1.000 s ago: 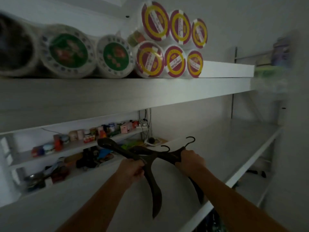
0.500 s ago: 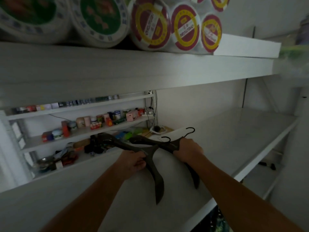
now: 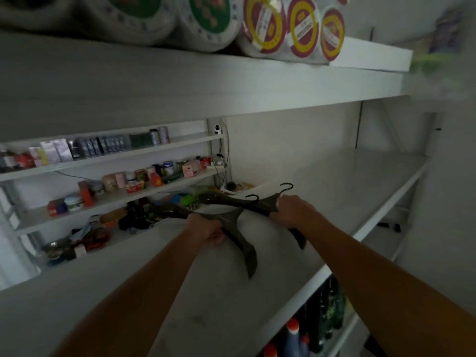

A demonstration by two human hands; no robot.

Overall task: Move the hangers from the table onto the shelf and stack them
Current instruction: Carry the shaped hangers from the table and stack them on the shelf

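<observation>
- The left hand curls around one dark hanger, centre frame.
- The right hand grips a second hanger near its hook.
- Both cross over the white shelf, below stacked rolls at top.

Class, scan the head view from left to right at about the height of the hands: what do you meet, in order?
Tall red box on the back shelf → left hand → right hand → front edge of the white shelf. The black hangers span both hands, so they are left out.
</observation>
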